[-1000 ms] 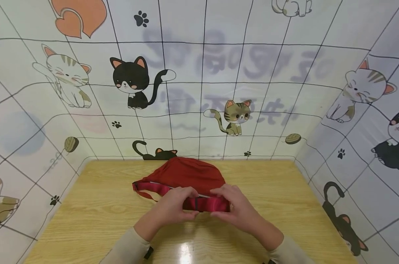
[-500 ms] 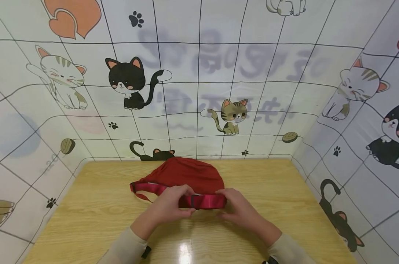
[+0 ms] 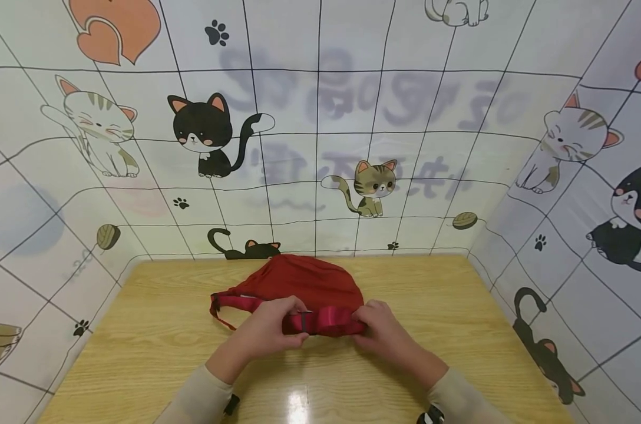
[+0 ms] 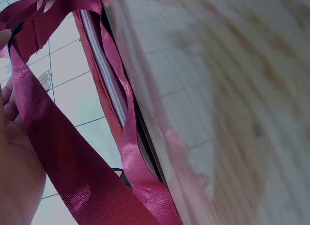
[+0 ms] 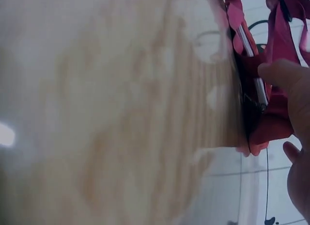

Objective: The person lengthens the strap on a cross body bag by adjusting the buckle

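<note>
A red waist bag (image 3: pixel 307 280) lies on the wooden table with its zip side toward me. Its crimson webbing strap (image 3: pixel 333 317) runs along the front, bulging up in a loop between my hands. My left hand (image 3: pixel 270 327) pinches the strap at a black slider buckle (image 3: pixel 303 321). At the bag's right end, my right hand (image 3: pixel 386 331) grips the strap between thumb and fingers. In the left wrist view a silvery zip (image 4: pixel 102 60) shows beside the strap, and a wide band of webbing (image 4: pixel 72 152) crosses below the left hand.
The table (image 3: pixel 151 330) has a glossy wood-grain top. Behind and on both sides stand white walls (image 3: pixel 320 147) with a grid and cartoon cats. The bag's far edge lies near the back wall, and a strap end with a black fitting (image 3: pixel 214 301) sticks out left.
My right hand has shifted slightly right along the strap, and my left hand slightly left. The strap between them first straightened flat, and now bulges into a loop. The bag has hardly moved.
</note>
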